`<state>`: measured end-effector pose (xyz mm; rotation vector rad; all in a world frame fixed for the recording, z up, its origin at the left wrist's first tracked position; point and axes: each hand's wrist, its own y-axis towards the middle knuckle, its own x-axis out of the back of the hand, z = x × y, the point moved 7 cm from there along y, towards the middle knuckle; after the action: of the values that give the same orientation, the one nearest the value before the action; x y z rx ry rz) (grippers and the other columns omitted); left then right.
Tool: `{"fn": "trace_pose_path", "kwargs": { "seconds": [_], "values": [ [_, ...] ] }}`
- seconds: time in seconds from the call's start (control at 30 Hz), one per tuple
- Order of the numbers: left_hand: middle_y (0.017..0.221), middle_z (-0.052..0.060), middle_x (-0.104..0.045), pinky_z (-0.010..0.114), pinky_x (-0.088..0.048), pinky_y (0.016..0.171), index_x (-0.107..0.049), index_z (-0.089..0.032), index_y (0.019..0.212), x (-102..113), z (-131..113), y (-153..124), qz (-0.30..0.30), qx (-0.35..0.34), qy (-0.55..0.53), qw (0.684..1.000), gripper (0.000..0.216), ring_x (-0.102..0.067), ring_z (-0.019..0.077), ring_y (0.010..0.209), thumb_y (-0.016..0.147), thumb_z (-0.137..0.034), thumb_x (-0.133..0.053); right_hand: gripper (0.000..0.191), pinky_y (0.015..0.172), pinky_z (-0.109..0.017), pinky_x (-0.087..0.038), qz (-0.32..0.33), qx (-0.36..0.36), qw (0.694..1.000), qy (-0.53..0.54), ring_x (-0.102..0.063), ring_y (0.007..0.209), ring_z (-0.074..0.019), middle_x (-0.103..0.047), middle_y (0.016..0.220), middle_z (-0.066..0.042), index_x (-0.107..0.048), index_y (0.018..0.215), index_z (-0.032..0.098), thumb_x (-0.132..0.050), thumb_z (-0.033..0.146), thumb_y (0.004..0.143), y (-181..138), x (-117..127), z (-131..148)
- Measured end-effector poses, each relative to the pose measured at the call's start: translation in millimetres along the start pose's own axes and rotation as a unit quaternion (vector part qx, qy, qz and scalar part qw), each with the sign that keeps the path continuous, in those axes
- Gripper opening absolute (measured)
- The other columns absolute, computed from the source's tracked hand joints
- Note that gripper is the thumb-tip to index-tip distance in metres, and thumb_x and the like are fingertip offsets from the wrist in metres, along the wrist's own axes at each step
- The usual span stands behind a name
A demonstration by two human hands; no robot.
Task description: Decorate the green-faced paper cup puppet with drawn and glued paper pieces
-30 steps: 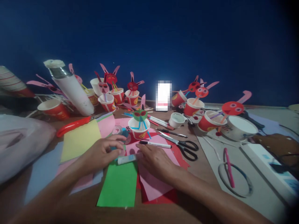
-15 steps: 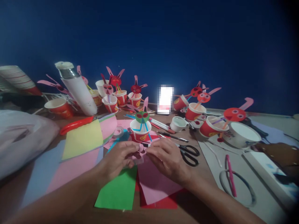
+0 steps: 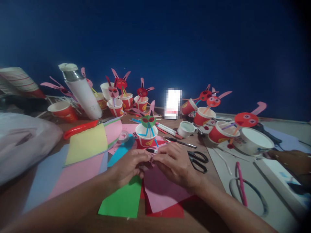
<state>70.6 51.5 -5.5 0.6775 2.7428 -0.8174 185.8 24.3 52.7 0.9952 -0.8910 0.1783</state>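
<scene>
My left hand and my right hand meet over the coloured sheets, their fingertips pinched together. Between them is a small pink paper piece, mostly covered by the fingers. Just beyond the fingertips lies a black-and-white marker. Under the hands are a green sheet and a pink sheet, the pink one lying over a red sheet. Straight ahead stands a red paper cup carrying a green paper face with pink ears and blue straw limbs. Black-handled scissors rest beside my right hand.
Several cups with paper faces line the back, one of them orange-red at the right. A white flask, a red-handled cutter and a plastic bag are leftward. A small white cup stands near pens. A lit phone leans behind.
The fingertips have closed in on the small pink paper piece, which showed more before. My left hand has turned slightly; the view has shifted a little.
</scene>
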Motion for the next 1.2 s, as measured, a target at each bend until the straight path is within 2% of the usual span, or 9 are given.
{"fn": "trace_pose_path", "kwargs": {
  "seconds": [0.2,0.3,0.37,0.43,0.53,0.63,0.83,0.97,1.2],
  "values": [
    [0.080,0.007,-0.059,0.018,-0.040,0.040,-0.064,-0.011,0.087,-7,-3,-5,0.069,-0.001,-0.050,0.996,0.017,-0.056,0.0144,0.067,0.077,-0.023,-0.057,0.014,0.075,-0.029,-0.042,-0.050,-0.099,0.982,0.156,-0.054,0.083,-0.0147,-0.060,0.085,-0.004,-0.061,0.090,0.019,-0.053,0.011,0.080,6,9,-9],
    [0.084,0.009,-0.061,0.018,-0.040,0.038,-0.061,-0.011,0.096,-4,-2,-5,0.067,-0.004,-0.055,0.996,0.022,-0.059,0.0152,0.066,0.079,-0.023,-0.056,0.010,0.072,-0.027,-0.042,-0.072,-0.192,0.956,0.208,-0.054,0.078,-0.0133,-0.059,0.080,-0.002,-0.061,0.082,0.018,-0.053,0.013,0.080,6,10,-26],
    [0.086,0.010,-0.062,0.017,-0.041,0.037,-0.057,-0.011,0.103,2,-2,-3,0.040,-0.009,-0.052,0.998,0.025,-0.059,0.0140,0.063,0.079,-0.020,-0.056,0.007,0.065,-0.025,-0.041,-0.070,-0.292,0.922,0.243,-0.053,0.070,-0.0123,-0.059,0.077,-0.001,-0.060,0.078,0.018,-0.053,0.018,0.079,-1,2,-46],
    [0.089,0.011,-0.063,0.017,-0.042,0.037,-0.052,-0.011,0.108,6,-2,0,0.020,-0.013,-0.055,0.998,0.029,-0.059,0.0127,0.061,0.080,-0.017,-0.055,0.009,0.061,-0.024,-0.040,-0.056,-0.392,0.871,0.290,-0.052,0.066,-0.0118,-0.059,0.075,0.000,-0.060,0.078,0.017,-0.054,0.024,0.078,-12,-11,-66],
    [0.089,0.010,-0.062,0.017,-0.043,0.037,-0.045,-0.011,0.113,5,0,7,0.023,0.003,-0.075,0.997,0.035,-0.060,0.0126,0.060,0.080,-0.015,-0.054,0.015,0.058,-0.023,-0.038,-0.024,-0.452,0.830,0.326,-0.049,0.060,-0.0106,-0.057,0.069,0.002,-0.058,0.077,0.016,-0.056,0.030,0.076,-25,-27,-85],
    [0.087,0.011,-0.063,0.018,-0.043,0.037,-0.038,-0.010,0.118,1,3,14,0.041,0.027,-0.097,0.994,0.040,-0.060,0.0128,0.058,0.081,-0.012,-0.051,0.018,0.059,-0.023,-0.038,0.003,-0.444,0.835,0.326,-0.047,0.058,-0.0100,-0.056,0.066,0.002,-0.056,0.072,0.016,-0.055,0.034,0.076,-28,-35,-93],
    [0.088,0.012,-0.063,0.020,-0.045,0.039,-0.030,-0.009,0.124,-9,9,27,0.074,0.044,-0.101,0.991,0.045,-0.061,0.0135,0.058,0.082,-0.008,-0.045,0.015,0.059,-0.023,-0.038,0.033,-0.398,0.878,0.264,-0.049,0.062,-0.0106,-0.058,0.070,0.001,-0.057,0.073,0.015,-0.052,0.028,0.077,-21,-31,-92],
    [0.086,0.012,-0.064,0.021,-0.046,0.039,-0.032,-0.009,0.123,-14,10,29,0.086,0.053,-0.094,0.990,0.044,-0.062,0.0140,0.058,0.082,-0.009,-0.047,0.011,0.059,-0.022,-0.039,0.061,-0.374,0.896,0.230,-0.051,0.063,-0.0107,-0.060,0.072,0.000,-0.060,0.075,0.015,-0.052,0.023,0.076,-18,-31,-92],
    [0.087,0.011,-0.063,0.019,-0.045,0.039,-0.034,-0.010,0.120,-14,5,28,0.064,0.063,-0.084,0.992,0.039,-0.061,0.0124,0.057,0.083,-0.006,-0.043,0.009,0.059,-0.021,-0.039,0.077,-0.353,0.915,0.179,-0.053,0.063,-0.0106,-0.062,0.073,0.001,-0.062,0.075,0.017,-0.054,0.021,0.075,-15,-35,-93]
  ]
}}
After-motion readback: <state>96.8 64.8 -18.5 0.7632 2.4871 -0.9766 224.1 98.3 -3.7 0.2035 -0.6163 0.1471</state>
